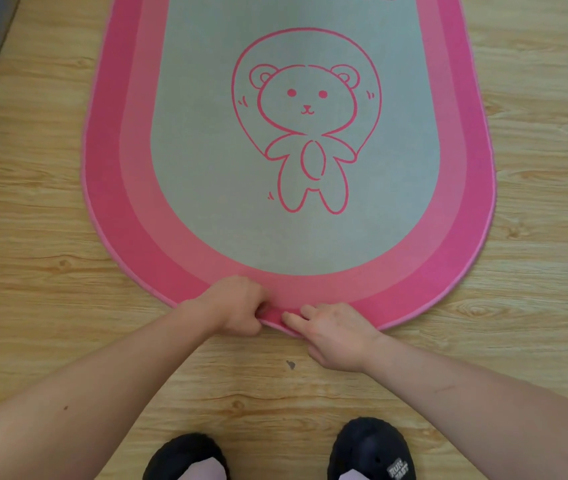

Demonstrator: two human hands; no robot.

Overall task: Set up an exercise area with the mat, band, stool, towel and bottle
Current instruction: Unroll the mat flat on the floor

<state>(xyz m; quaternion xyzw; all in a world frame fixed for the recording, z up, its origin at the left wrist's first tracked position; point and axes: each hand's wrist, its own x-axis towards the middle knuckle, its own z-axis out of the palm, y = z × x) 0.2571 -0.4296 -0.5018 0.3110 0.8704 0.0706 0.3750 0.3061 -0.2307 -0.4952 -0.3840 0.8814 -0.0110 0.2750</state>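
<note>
- Both hands meet at the near end of the mat [310,237]: the left hand [232,306] is clenched on the rim with the edge pinched up in its curled fingers, and the right hand [331,332] grips the same edge just beside it, fingers laid over the top.
- Between them the rim is lifted slightly off the floor [33,237] (a small fold shows there), which looks like a pull to straighten or shift the mat.
- Elsewhere the mat lies flat, stretching away from the person, its bear drawing [306,133] upright to the viewer.
- Two dark slippers [372,452] stand on the bare floor just behind the hands.
- Band, stool, towel and bottle are not in view, so the setup is likely at its first step.
</note>
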